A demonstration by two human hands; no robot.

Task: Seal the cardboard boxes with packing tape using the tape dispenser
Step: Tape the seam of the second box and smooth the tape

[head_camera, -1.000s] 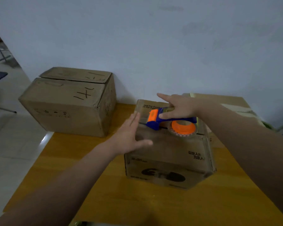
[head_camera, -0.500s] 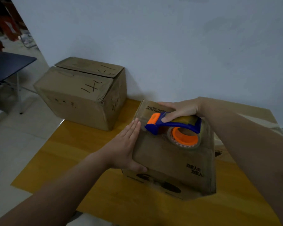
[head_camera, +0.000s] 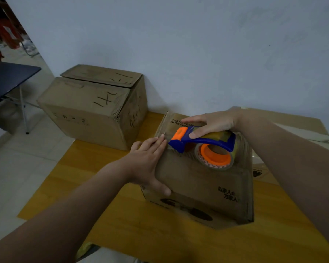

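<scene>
Cardboard box newly braced at nine o'clock by left hand, fingers straight; right hand clamps tape dispenser, sealing imminent.

Small box sits on wooden surface, centre-right. Tape dispenser lies on box top, toward its far-left edge. Right hand grips dispenser from 1 o'clock. Left hand lies flat against box's left side, 9 o'clock. Large box at 10 o'clock, by the wall. Flat cardboard at 2 o'clock, behind small box. Side table farther out at 10 o'clock, left of large box.
</scene>
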